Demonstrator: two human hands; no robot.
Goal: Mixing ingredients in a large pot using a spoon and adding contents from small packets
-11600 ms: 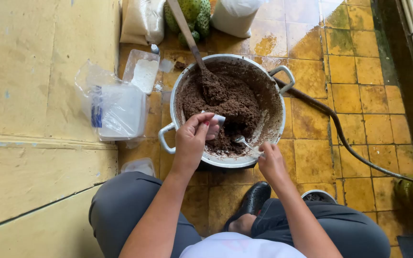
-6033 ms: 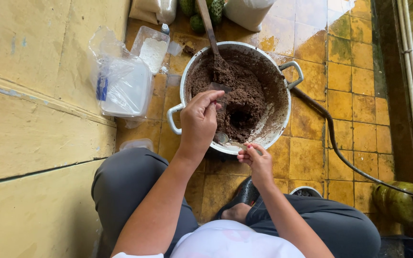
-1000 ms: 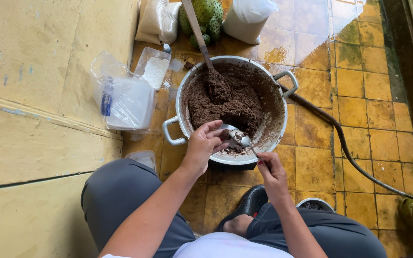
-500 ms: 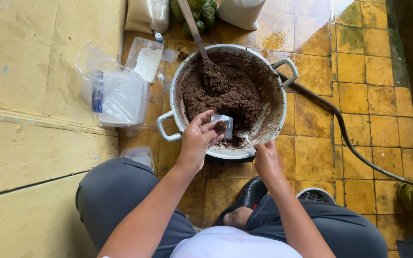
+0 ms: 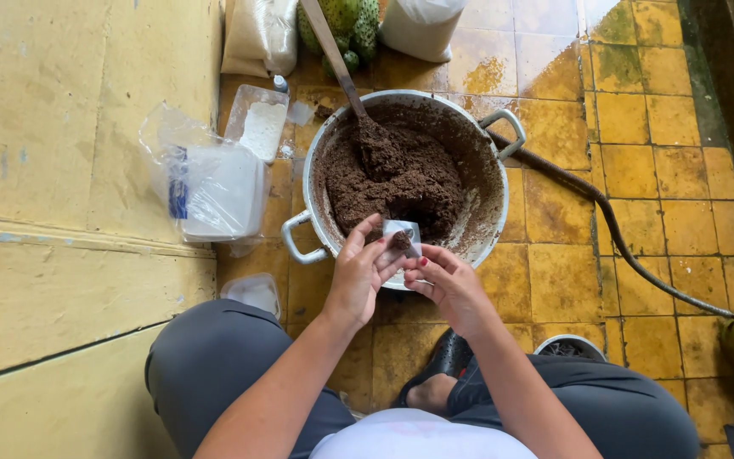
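Both hands pinch a small clear plastic bag (image 5: 402, 235) holding a dab of brown paste: left hand (image 5: 360, 274) closed on its left edge, right hand (image 5: 450, 285) on its lower right corner, directly over the near rim of the metal pot (image 5: 503, 183) of brown mixture (image 5: 397, 178), wooden spoon (image 5: 346, 76) standing beyond.

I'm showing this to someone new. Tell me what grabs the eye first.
The big metal pot of dark brown paste, centre, on yellow tiles. Above its near rim, the left hand and right hand hold a small clear bag together. A wooden spoon stands in the paste.
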